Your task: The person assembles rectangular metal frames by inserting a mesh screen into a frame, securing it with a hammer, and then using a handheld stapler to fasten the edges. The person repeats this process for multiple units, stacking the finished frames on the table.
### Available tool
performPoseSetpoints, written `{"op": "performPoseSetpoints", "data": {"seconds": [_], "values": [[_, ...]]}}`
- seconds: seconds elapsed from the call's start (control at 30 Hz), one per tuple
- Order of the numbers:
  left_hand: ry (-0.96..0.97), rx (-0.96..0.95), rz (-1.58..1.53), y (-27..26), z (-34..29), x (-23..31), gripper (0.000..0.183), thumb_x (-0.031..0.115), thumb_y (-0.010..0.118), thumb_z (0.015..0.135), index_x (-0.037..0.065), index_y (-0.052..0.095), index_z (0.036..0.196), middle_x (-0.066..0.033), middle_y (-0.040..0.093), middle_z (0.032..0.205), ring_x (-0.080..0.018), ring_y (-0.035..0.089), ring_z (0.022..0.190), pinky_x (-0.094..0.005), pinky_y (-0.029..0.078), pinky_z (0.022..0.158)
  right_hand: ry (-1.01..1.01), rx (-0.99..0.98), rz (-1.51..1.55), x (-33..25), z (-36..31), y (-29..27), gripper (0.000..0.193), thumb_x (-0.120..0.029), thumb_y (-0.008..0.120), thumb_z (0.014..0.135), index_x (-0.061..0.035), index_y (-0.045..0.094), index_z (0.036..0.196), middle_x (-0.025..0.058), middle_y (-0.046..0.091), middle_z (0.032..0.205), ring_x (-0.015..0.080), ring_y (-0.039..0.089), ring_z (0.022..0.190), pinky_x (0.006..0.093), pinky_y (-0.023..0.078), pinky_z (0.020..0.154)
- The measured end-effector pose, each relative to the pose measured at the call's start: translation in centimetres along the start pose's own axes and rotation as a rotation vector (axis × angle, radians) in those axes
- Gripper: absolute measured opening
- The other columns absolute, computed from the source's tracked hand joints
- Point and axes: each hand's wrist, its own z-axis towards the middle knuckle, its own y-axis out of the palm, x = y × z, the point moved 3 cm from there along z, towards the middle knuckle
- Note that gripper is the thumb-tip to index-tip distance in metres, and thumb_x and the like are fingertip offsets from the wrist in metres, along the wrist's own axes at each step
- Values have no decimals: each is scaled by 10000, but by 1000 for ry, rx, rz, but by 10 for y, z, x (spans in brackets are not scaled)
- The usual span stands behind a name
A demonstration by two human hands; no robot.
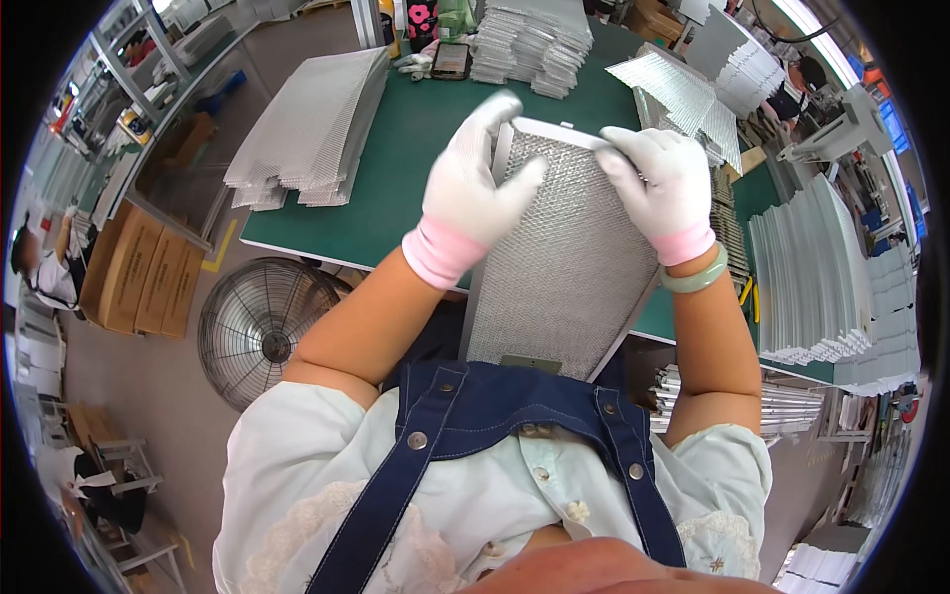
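Observation:
A rectangular silver mesh filter panel (559, 247) in a thin metal frame slopes from the table down toward my apron. Its far end has a pale metal edge strip. At the far left corner is my left hand (475, 183), in a white glove with a pink cuff. Its fingers stretch upward and its thumb stands apart over the mesh; the fingertips are slightly blurred. My right hand (663, 183), gloved the same way, pinches the frame at the far right corner. A small dark plate (531, 362) shows at the panel's near end.
Mesh sheets (312, 124) lie stacked on the green table (396, 188) at left, with another stack (534, 45) behind. A phone (451, 61) lies nearby. Many thin frame pieces (807, 272) stand at right. A floor fan (267, 332) and cardboard boxes (148, 267) are at left.

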Motion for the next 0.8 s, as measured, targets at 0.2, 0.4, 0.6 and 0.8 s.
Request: {"op": "performPoseSetpoints", "data": {"seconds": [0.2, 0.4, 0.6, 0.8], "values": [[-38, 18, 195, 4, -15, 38, 535, 225, 584, 955, -17, 411, 1399, -255, 640, 1071, -392, 665, 910, -403, 540, 795, 190, 27, 206, -4, -1, -24, 191, -259, 728, 845, -85, 728, 923, 81, 659, 721, 275, 652, 675, 356, 515, 638], [751, -144, 217, 21, 101, 101, 490, 166, 645, 869, 21, 495, 1312, -156, 638, 989, -308, 651, 843, -377, 527, 714, 524, 551, 669, 7, -41, -91, 187, -115, 636, 965, 30, 663, 1080, -11, 650, 902, 50, 564, 801, 183, 452, 723], [745, -459, 154, 91, 47, 83, 438, 461, 662, 808, 71, 565, 983, -90, 559, 810, -295, 598, 814, -487, 469, 891, 720, 273, 694, -11, -176, -9, 200, -28, 639, 914, 3, 638, 1111, 67, 644, 1037, 170, 618, 919, 305, 497, 838], [379, -416, 185, 121, -26, 47, 592, 530, 798, 623, 65, 548, 890, -118, 559, 910, -369, 565, 1062, -619, 265, 1099, 494, -22, 753, 31, -206, 19, 398, -362, 631, 927, -2, 678, 1089, 146, 686, 1014, 267, 665, 923, 359, 518, 844]]}}
